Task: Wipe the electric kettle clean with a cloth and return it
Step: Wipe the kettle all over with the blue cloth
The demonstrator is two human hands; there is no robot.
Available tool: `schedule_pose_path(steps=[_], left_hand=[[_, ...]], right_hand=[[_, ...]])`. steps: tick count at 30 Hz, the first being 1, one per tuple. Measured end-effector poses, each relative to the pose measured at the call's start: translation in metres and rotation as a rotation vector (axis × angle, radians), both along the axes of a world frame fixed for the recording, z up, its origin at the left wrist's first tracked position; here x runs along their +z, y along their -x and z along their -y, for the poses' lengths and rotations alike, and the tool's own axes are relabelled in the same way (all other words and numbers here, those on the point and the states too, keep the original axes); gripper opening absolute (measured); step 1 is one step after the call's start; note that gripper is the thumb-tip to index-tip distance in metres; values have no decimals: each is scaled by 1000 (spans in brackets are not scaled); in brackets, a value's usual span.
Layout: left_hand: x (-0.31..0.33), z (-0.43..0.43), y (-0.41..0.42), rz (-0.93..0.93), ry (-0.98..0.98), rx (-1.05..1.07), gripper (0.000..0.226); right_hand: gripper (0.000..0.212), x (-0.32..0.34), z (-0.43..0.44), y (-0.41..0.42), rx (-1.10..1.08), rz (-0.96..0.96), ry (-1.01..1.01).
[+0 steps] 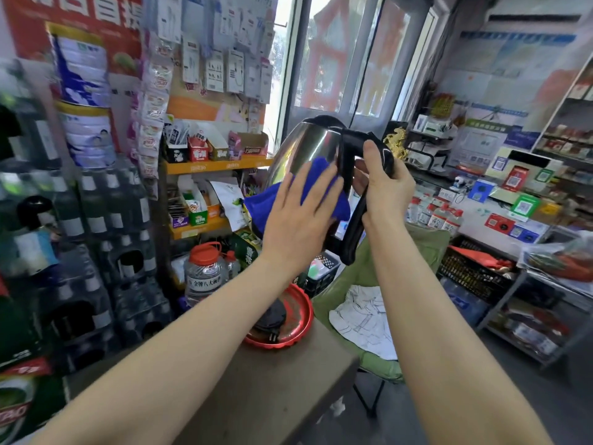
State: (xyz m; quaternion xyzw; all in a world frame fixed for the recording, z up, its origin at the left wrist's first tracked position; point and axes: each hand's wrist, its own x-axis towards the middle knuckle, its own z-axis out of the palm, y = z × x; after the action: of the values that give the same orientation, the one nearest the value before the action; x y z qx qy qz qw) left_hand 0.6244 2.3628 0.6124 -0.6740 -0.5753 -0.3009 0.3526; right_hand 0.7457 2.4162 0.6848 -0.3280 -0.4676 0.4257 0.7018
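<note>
A stainless-steel electric kettle (308, 149) with a black lid and black handle is held up in the air, tilted, in the middle of the view. My right hand (383, 184) grips its black handle. My left hand (298, 216) lies flat, fingers spread, pressing a blue cloth (266, 200) against the kettle's shiny side. Below, the kettle's black base (271, 316) with its plug rests in a red round tray (298, 329) on a brown table (266, 390).
Stacked water bottle packs (96, 252) fill the left. Orange shelves (218, 165) of small goods and a red-lidded jar (205, 274) stand behind the tray. A green folding chair (369, 284) with a white cloth sits right of the table, and a black crate (471, 274) beyond.
</note>
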Motion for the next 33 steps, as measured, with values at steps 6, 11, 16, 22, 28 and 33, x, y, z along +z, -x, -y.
schedule_pose_path(steps=[6, 11, 16, 22, 28, 33], left_hand=[[68, -14, 24, 640, 29, -97, 53], [28, -1, 12, 398, 11, -90, 56], [-44, 4, 25, 466, 97, -90, 51], [-136, 25, 61, 761, 333, -103, 38], [-267, 59, 91, 889, 690, 137, 37], [-338, 67, 110, 999, 995, 275, 43]], right_hand=[[24, -5, 13, 4, -52, 177, -36], [28, -16, 13, 7, -110, 196, -1], [41, -50, 13, 11, -143, 296, 29], [39, -131, 17, 17, -173, 368, 152], [26, -233, 23, 20, -124, 427, 310], [26, -305, 25, 22, -75, 504, 404]])
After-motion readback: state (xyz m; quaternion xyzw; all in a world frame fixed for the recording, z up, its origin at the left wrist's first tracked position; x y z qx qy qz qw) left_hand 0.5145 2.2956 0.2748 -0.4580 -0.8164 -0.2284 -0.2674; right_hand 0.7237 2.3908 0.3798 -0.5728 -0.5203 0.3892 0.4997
